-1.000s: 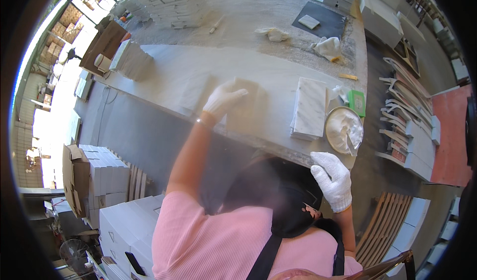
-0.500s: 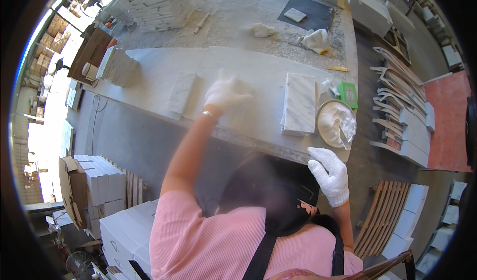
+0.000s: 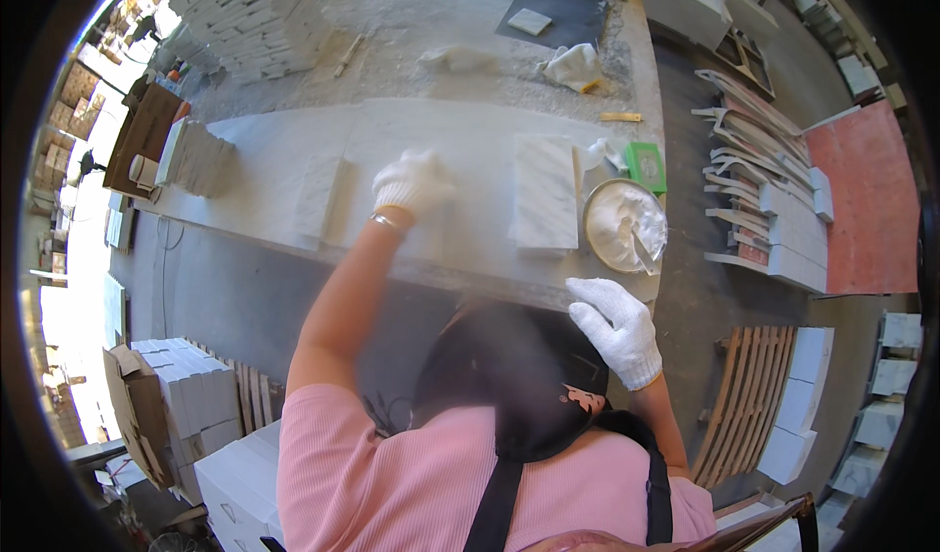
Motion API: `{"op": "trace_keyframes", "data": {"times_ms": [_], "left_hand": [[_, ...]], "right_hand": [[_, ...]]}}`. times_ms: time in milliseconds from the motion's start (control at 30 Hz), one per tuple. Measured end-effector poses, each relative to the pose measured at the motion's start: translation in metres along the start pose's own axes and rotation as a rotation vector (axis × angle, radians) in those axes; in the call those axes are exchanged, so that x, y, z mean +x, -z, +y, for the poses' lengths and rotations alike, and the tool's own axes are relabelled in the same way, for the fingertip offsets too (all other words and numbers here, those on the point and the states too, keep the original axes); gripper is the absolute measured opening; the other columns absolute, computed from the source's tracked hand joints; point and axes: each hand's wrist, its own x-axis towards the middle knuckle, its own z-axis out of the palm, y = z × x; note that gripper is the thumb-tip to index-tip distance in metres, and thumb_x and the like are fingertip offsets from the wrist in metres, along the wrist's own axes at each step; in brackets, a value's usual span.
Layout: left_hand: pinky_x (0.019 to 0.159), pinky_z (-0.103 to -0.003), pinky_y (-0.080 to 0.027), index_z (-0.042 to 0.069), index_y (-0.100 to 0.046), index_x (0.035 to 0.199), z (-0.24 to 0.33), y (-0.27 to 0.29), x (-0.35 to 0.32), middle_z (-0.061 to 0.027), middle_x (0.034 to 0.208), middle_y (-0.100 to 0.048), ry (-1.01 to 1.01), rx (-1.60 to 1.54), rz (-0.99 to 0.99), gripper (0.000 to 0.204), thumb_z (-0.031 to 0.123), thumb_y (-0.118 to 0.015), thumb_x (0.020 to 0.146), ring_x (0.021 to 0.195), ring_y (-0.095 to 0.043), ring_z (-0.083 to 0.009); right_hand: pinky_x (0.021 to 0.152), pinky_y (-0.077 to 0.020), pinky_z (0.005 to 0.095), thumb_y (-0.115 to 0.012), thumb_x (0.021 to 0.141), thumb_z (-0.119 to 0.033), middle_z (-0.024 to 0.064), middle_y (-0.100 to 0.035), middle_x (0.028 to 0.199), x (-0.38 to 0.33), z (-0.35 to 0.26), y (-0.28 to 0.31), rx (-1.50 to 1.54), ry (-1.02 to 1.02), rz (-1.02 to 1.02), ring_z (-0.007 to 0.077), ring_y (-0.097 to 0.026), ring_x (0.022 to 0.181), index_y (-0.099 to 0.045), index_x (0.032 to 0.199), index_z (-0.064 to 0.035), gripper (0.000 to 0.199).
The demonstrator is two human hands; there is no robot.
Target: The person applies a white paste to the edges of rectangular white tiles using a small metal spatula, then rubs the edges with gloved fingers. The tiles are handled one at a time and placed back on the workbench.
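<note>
My left hand, in a white knit glove, is over the pale worktop, between two marble pieces. Its fingers look curled in, partly smeared by motion; anything inside them is hidden. To its left lies a white marble tile. On its right is a grey-veined marble tile, seemingly stacked on others. My right hand, gloved too, is at the table's front edge with fingers stretched out, thumb apart and nothing held. Just beyond it stands a round bowl of white paste, with a flat blade stuck in.
A green box and crumpled white material sit behind the bowl. Farther back are a yellow strip, a white cloth and a dark mat. Stacked tiles stand at the left end, a pallet at right.
The whole view has shifted, so the table sits farther left. My left hand's fingers, outstretched and blurred before, now look curled. My right hand remains at the table's edge.
</note>
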Motion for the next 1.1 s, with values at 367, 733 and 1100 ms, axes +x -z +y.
{"op": "trace_keyframes", "data": {"times_ms": [367, 733, 1100], "left_hand": [[0.107, -0.053, -0.051, 0.026, -0.059, 0.148, 0.002, -0.015, -0.016, -0.0201, 0.158, -0.049, -0.432, -0.082, 0.491, 0.06, 0.052, -0.067, 0.094, 0.139, -0.053, -0.0445], [0.117, -0.074, -0.029, 0.011, -0.055, 0.151, 0.104, -0.029, -0.029, -0.0184, 0.155, -0.051, -0.854, -0.207, 0.45, 0.073, 0.057, -0.062, 0.095, 0.148, -0.041, -0.0426], [0.121, -0.069, -0.027, 0.012, -0.066, 0.131, 0.074, -0.043, -0.055, -0.0101, 0.144, -0.058, -0.951, -0.43, 0.443, 0.053, 0.053, -0.058, 0.098, 0.14, -0.048, -0.0345]], "right_hand": [[0.101, -0.0528, 0.034, -0.073, 0.095, -0.007, 0.0148, -0.076, 0.118, 0.027, 0.0, 0.014, -0.044, -0.038, 0.086, 0.0242, -0.071, 0.111, -0.074, 0.124, 0.0027, 0.031], [0.105, -0.0508, 0.0357, -0.069, 0.095, -0.005, 0.0174, -0.075, 0.123, 0.016, 0.024, 0.017, 0.088, -0.158, 0.094, 0.025, -0.07, 0.115, -0.073, 0.125, 0.0039, 0.031], [0.101, -0.0503, 0.0337, -0.066, 0.1, -0.009, 0.0147, -0.074, 0.122, 0.024, 0.033, 0.018, 0.126, -0.233, 0.065, 0.0222, -0.069, 0.114, -0.07, 0.131, 0.0044, 0.033]]}}
